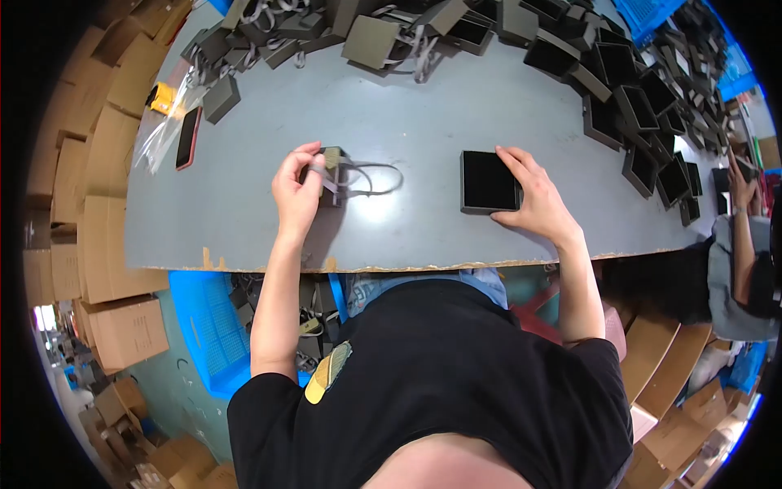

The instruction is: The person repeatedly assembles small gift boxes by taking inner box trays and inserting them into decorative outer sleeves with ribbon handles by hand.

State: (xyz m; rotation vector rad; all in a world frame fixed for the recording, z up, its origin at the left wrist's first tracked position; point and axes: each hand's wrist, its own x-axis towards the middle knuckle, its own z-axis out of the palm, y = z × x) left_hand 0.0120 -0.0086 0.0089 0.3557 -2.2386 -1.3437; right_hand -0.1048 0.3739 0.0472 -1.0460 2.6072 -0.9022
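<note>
On the left of the grey table, my left hand (299, 186) grips a small dark box part (331, 196) with grey ribbon (371, 180) looping out to its right. My fingers are wrapped round its left side. Further right, my right hand (538, 194) holds the right side of an open square box (487, 182) with a black inside, the fingers at its top corner and the thumb at its bottom edge. The open box rests on the table, apart from the ribboned part.
Dark boxes and ribbons (371, 42) lie along the table's far side, with open boxes (635, 108) piled at the right. A phone (188, 138) and yellow object (163, 98) lie left. Below is a blue crate (208, 334). A co-worker's hand (742, 187) is far right.
</note>
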